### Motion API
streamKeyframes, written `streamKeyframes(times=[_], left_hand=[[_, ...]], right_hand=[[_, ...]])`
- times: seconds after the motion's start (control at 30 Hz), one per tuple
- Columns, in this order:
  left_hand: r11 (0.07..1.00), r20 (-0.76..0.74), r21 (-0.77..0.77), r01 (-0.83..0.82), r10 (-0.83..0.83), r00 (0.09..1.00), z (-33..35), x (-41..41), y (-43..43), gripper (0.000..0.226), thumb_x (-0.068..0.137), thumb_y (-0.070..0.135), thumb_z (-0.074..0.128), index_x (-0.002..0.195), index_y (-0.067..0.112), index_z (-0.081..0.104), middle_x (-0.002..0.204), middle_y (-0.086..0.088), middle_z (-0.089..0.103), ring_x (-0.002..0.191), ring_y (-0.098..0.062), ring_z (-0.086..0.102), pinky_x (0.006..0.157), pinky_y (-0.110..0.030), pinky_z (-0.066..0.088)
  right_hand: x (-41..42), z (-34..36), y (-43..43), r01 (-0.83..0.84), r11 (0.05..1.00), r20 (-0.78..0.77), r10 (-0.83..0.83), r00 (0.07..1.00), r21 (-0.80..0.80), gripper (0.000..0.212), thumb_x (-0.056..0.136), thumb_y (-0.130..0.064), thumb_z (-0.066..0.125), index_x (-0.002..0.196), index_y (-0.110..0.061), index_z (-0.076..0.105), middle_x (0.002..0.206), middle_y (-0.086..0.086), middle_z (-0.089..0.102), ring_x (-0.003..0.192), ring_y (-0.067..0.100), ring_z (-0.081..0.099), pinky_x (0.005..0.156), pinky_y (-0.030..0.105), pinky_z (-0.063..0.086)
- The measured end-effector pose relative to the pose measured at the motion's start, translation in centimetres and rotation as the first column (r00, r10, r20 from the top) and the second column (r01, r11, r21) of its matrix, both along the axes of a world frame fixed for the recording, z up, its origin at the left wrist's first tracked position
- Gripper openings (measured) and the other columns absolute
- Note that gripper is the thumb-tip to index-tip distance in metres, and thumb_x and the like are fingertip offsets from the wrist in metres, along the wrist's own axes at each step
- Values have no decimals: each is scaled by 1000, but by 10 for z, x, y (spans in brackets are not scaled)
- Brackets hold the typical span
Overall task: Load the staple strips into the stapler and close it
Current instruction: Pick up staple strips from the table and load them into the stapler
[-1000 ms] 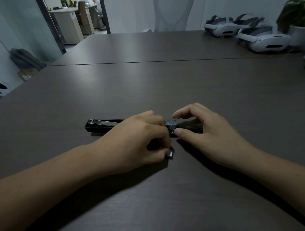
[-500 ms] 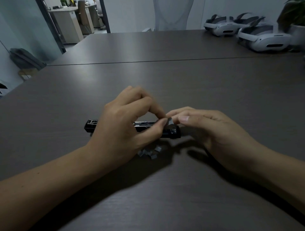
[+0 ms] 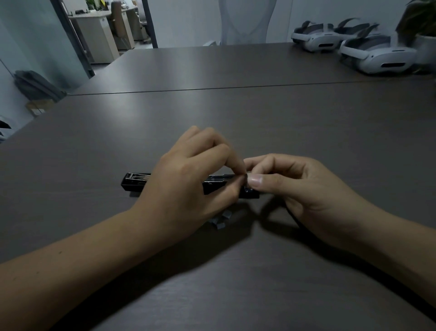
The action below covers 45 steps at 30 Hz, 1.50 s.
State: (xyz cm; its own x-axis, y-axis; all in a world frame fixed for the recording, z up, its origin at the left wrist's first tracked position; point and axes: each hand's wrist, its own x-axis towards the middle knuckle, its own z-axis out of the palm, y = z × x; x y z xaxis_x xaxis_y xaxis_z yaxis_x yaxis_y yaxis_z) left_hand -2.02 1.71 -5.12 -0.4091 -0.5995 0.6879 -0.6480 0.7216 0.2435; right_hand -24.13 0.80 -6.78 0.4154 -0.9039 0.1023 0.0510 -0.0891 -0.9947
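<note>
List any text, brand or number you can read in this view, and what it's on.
None can be read.
Stapler: no marking shows.
Headsets: no legible logo.
Staple pieces: plain.
Yellow patch on the far office desk: too small and blurred.

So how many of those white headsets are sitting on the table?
2 clearly. One headset is at the far right; a nearer headset sits right of it, beside the plant pot. Another may hide between them.

The stapler (image 3: pixel 136 182) lies on the table (image 3: pixel 236 118), with loose staple strips (image 3: pixel 221 218) just in front of it. Both hands meet above its right end, and two headsets (image 3: pixel 375 53) sit far behind to its right.
</note>
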Motion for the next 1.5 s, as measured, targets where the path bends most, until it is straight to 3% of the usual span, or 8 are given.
streamKeyframes(times=[0.23, 0.5, 0.77, 0.9, 1.0, 1.17, 1.37, 1.5], left_hand=[[997, 46, 77, -21, 18, 999, 1, 1, 1, 10, 94, 26, 74, 98, 17, 78, 99, 1, 68, 89, -23, 59, 76, -36, 47], [994, 14, 110, -2, 0, 1000, 5, 8, 1, 21, 90, 36, 74, 104, 21, 78, 102, 6, 67, 93, -20, 60, 80, -34, 48], [993, 35, 119, 1, -5, 999, 8, 9, -4, 14, 88, 34, 83, 97, 24, 82, 95, 5, 69, 90, -22, 62, 77, -35, 49], [988, 4, 151, -18, 18, 1000, 7, 11, -7, 16, 90, 39, 78, 98, 26, 81, 96, 6, 69, 91, -22, 63, 78, -38, 50], [972, -22, 232, -48, 55, 998, 7, 15, -14, 18, 89, 43, 75, 99, 29, 81, 98, 5, 70, 95, -20, 63, 82, -41, 51], [930, 30, 356, -95, 90, 996, 4, 17, -20, 22, 84, 53, 70, 98, 39, 80, 101, 13, 70, 99, -9, 59, 85, -28, 48], [908, 78, 398, -128, 106, 991, 1, 16, -24, 17, 83, 50, 72, 95, 41, 80, 100, 18, 69, 99, -6, 58, 84, -27, 49], [908, 99, 394, -142, 112, 989, -1, 17, -27, 18, 83, 51, 72, 96, 41, 80, 101, 19, 69, 98, -6, 58, 83, -26, 48]], right_hand=[[-1, 2, 2, 45, 995, -79, -52, 995, -89, 9, 87, -22, 78, 82, -16, 75, 116, -4, 79, 112, 12, 74, 99, 23, 55], [2, 9, 7, 102, 978, -192, -138, 972, -183, 25, 84, -35, 77, 88, -10, 76, 113, -11, 78, 115, 11, 73, 120, 55, 40], [-3, 5, 3, 45, 970, -258, -109, 960, -240, 11, 94, -31, 74, 91, -20, 77, 121, -7, 76, 122, 15, 70, 119, 58, 41], [-3, 3, 1, 66, 955, -292, -154, 944, -287, 5, 95, -30, 72, 94, -28, 77, 121, -10, 75, 121, 11, 69, 118, 53, 43], [-4, 0, -3, 124, 935, -342, -242, 908, -332, 6, 97, -24, 75, 96, -30, 76, 115, -9, 76, 114, 5, 68, 113, 40, 46], [-5, -5, -7, 153, 940, -417, -276, 866, -304, 11, 92, -27, 77, 102, -32, 74, 94, -30, 72, 88, -2, 66, 85, 16, 45], [-4, -3, -6, 165, 943, -421, -280, 863, -290, 15, 92, -26, 77, 106, -33, 74, 99, -23, 75, 89, 7, 73, 78, 10, 52], [-5, -3, -5, 168, 945, -425, -280, 861, -280, 16, 93, -26, 77, 107, -34, 73, 104, -19, 76, 91, 8, 75, 83, 16, 56]])
